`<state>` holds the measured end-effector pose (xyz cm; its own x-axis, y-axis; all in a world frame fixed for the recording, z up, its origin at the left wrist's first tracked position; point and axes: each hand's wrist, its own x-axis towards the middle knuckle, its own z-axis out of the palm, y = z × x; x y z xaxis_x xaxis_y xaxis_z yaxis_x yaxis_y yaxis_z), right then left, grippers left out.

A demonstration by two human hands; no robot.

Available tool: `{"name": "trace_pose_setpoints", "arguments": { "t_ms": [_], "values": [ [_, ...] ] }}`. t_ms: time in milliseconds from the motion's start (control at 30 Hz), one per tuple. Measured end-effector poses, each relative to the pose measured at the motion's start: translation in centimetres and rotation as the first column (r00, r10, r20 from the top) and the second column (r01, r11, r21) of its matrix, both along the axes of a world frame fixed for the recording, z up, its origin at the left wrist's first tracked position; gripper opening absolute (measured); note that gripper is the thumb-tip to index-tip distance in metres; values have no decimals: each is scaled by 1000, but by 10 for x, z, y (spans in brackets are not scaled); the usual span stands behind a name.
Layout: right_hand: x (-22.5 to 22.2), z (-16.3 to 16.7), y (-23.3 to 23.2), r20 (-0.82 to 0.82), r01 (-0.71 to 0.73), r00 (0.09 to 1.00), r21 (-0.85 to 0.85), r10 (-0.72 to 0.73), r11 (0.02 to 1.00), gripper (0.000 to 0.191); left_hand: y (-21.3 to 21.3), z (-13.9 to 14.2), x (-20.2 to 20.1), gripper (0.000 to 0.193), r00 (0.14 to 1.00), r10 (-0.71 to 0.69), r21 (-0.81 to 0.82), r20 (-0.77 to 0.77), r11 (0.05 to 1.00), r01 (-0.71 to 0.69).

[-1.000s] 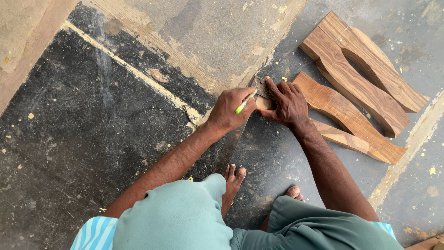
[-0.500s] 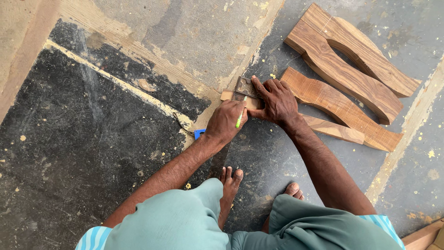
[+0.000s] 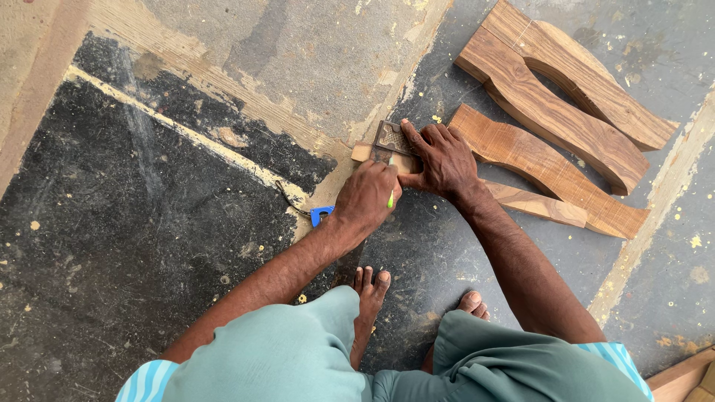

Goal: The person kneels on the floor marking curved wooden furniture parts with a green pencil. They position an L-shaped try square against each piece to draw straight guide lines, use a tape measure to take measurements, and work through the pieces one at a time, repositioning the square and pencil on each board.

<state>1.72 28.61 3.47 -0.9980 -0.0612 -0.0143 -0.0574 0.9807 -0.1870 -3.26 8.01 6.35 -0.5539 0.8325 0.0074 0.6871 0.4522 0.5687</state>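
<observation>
My left hand (image 3: 366, 199) grips a green pencil (image 3: 390, 198), its tip down by a narrow wooden strip (image 3: 535, 204) lying on the floor. My right hand (image 3: 444, 159) presses flat on that strip and on a dark metal square (image 3: 389, 137) laid across its pale end (image 3: 362, 152). The two hands touch over the strip. A small blue item (image 3: 322, 215) shows beside my left wrist, partly hidden. Both bare feet (image 3: 370, 292) rest on the floor below the hands.
Three curved, waisted wooden pieces lie to the right: two stacked ones (image 3: 555, 93) at the top and another (image 3: 547, 173) just beyond my right hand. The floor (image 3: 149, 223) is worn black and grey with pale strips. A wooden edge (image 3: 681, 378) shows at the bottom right corner.
My left hand has turned so the pencil points down at the strip's end. The right hand has spread over the square and strip. The blue item has come into view.
</observation>
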Motion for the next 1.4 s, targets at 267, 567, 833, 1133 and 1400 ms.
{"name": "trace_pose_setpoints", "arguments": {
  "t_ms": [267, 567, 833, 1133, 1400],
  "values": [
    [2, -3, 3, -5, 14, 1000, -23, -14, 1000, 111, -32, 11, -24, 24, 902, 306, -83, 306, 952, -294],
    [-10, 18, 0, 36, -9, 999, 65, 6, 998, 111, -45, -53, -50, 42, 543, 540, -217, 643, 809, -547],
    [-10, 13, 3, -58, -35, 998, 41, 38, 999, 106, -19, -81, -36, 44, 744, 429, 31, 513, 856, -515],
    [-8, 0, 16, -157, -77, 984, 31, 81, 997, 103, -10, -56, -26, 51, 455, 412, -63, 789, 791, -608],
    [-9, 4, 16, -102, -50, 993, 40, 53, 998, 104, -8, -88, -14, 67, 543, 339, 101, 768, 774, -625]
  ]
}}
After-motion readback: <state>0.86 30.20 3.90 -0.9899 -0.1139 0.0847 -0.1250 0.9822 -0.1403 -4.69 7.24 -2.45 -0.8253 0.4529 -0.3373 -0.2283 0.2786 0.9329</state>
